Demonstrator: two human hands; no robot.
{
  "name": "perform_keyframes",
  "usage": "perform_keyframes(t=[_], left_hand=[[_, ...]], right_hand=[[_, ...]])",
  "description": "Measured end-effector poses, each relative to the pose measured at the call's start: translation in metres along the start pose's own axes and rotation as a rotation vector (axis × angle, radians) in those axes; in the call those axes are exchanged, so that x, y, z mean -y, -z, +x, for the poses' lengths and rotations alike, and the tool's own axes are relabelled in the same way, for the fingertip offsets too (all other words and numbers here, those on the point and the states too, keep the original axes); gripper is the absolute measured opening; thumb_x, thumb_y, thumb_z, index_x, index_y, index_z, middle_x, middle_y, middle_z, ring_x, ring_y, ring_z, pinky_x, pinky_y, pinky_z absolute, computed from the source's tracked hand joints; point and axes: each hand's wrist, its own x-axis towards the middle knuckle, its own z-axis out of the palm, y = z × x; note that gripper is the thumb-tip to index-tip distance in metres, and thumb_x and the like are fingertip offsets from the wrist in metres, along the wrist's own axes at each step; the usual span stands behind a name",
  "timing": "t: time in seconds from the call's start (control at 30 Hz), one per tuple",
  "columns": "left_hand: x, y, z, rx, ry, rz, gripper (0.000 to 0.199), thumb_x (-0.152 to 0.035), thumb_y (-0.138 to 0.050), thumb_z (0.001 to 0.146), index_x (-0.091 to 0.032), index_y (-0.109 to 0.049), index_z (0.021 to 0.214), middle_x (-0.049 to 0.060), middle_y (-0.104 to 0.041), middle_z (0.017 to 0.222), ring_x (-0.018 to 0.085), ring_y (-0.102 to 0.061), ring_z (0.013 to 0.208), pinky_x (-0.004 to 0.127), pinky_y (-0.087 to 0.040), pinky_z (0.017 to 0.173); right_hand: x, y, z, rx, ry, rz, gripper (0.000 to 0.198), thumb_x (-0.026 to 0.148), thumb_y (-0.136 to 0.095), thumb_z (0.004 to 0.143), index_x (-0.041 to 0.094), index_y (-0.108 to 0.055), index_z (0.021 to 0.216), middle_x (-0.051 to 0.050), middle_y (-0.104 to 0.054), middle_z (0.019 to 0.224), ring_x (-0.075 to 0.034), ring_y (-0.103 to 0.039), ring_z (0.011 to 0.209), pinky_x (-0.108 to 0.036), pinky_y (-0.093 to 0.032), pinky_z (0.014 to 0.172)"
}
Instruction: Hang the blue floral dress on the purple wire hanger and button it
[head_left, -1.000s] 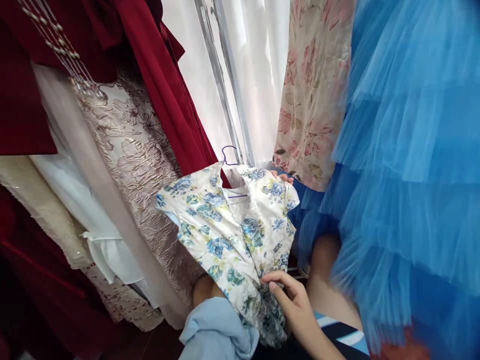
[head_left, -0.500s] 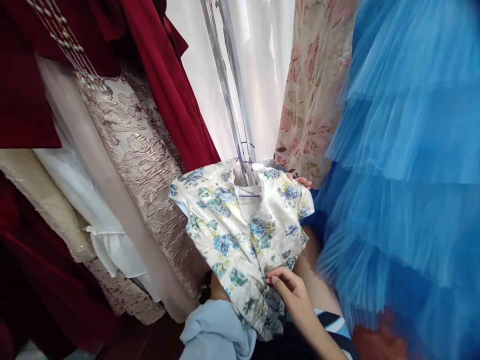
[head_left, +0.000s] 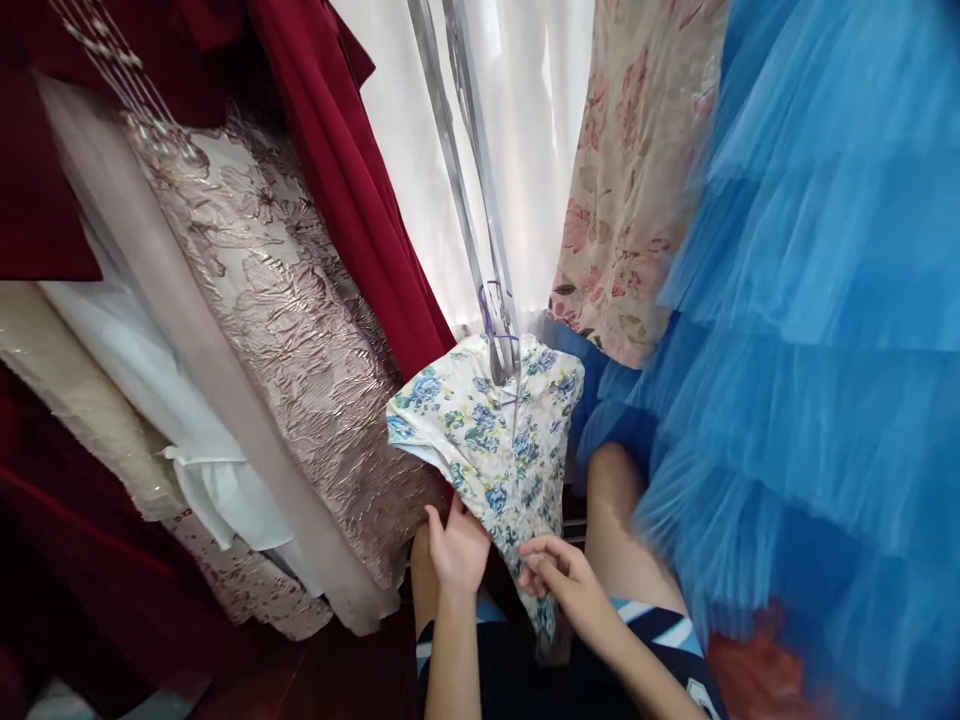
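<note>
Crowded rack [head_left: 480, 180] — hands [head_left: 457, 545] holding floral dress [head_left: 495, 440]

Two hands: left [head_left: 456, 545], right [head_left: 564, 580]. One blue-floral dress [head_left: 491, 440]. One purple hanger [head_left: 491, 305]. One blue tulle gown [head_left: 810, 330].

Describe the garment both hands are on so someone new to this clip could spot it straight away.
Start at the slanted metal rail in front of the white curtain and follow it down to the purple hanger. The small dress hangs there, with the left hand and right hand at its hem. Unlike its neighbours, it is cream with blue flowers.
</note>
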Motion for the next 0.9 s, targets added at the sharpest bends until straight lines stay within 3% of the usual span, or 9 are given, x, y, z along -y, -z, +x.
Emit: perform_keyframes(t=[0.07, 0.13, 0.23, 0.37, 0.53, 0.77, 0.9], left_hand=[[-0.002, 0.006, -0.001, -0.056, -0.017, 0.045, 0.051, -0.061, -0.068, 0.079, -0.029, -0.066, 0.118, 0.009, -0.067, 0.124, 0.029, -0.059, 0.122, 0.043, -0.049, 0.100], [-0.001, 0.004, 0.001, -0.138, -0.076, 0.123, 0.046, -0.045, -0.079, 0.073, -0.029, -0.068, 0.115, 0.005, -0.070, 0.120, 0.027, -0.059, 0.123, 0.038, -0.047, 0.103], [0.002, -0.004, 0.004, -0.188, -0.161, 0.149, 0.039, -0.037, -0.077, 0.074, -0.026, -0.069, 0.111, 0.004, -0.071, 0.116, 0.025, -0.062, 0.119, 0.037, -0.046, 0.104], [0.001, -0.010, 0.001, -0.180, -0.126, 0.089, 0.039, -0.036, -0.077, 0.071, -0.024, -0.070, 0.108, 0.004, -0.074, 0.108, 0.026, -0.067, 0.111, 0.038, -0.050, 0.099], [-0.017, -0.008, -0.011, -0.144, -0.079, 0.098, 0.042, -0.036, -0.077, 0.069, -0.024, -0.071, 0.108, 0.006, -0.075, 0.108, 0.028, -0.068, 0.108, 0.039, -0.053, 0.094], [-0.025, -0.008, -0.016, -0.123, -0.067, 0.148, 0.045, -0.039, -0.075, 0.071, -0.025, -0.071, 0.113, 0.007, -0.075, 0.106, 0.031, -0.066, 0.112, 0.042, -0.051, 0.097], [-0.025, -0.007, -0.017, -0.129, -0.067, 0.192, 0.046, -0.039, -0.077, 0.070, -0.023, -0.072, 0.112, 0.007, -0.075, 0.104, 0.032, -0.064, 0.114, 0.042, -0.050, 0.099]], right_hand=[[-0.003, -0.005, 0.004, 0.011, 0.005, -0.001, 0.034, 0.052, -0.063, 0.085, 0.019, -0.067, 0.094, -0.003, -0.070, 0.069, -0.018, -0.061, 0.058, -0.029, -0.044, 0.057], [-0.001, -0.007, 0.009, 0.027, 0.031, -0.019, 0.033, 0.050, -0.063, 0.086, 0.019, -0.066, 0.096, -0.003, -0.070, 0.071, -0.018, -0.062, 0.060, -0.029, -0.046, 0.059], [0.012, 0.000, 0.025, -0.026, 0.126, -0.095, 0.031, 0.047, -0.061, 0.088, 0.019, -0.064, 0.100, -0.003, -0.069, 0.074, -0.019, -0.063, 0.067, -0.029, -0.048, 0.063], [0.036, 0.015, 0.063, -0.232, 0.292, -0.372, 0.032, 0.045, -0.062, 0.086, 0.019, -0.062, 0.104, -0.001, -0.063, 0.074, -0.017, -0.057, 0.065, -0.028, -0.046, 0.063], [0.045, 0.010, 0.097, -0.245, 0.255, -0.637, 0.021, 0.041, -0.059, 0.084, 0.020, -0.062, 0.083, 0.002, -0.057, 0.059, -0.017, -0.052, 0.055, -0.027, -0.037, 0.055], [0.046, 0.000, 0.101, -0.230, 0.238, -0.652, 0.023, 0.042, -0.058, 0.085, 0.020, -0.061, 0.080, 0.002, -0.058, 0.057, -0.017, -0.055, 0.055, -0.026, -0.037, 0.054], [0.047, -0.001, 0.098, -0.236, 0.274, -0.543, 0.023, 0.040, -0.055, 0.087, 0.020, -0.058, 0.076, 0.002, -0.055, 0.056, -0.015, -0.052, 0.052, -0.025, -0.036, 0.053]])
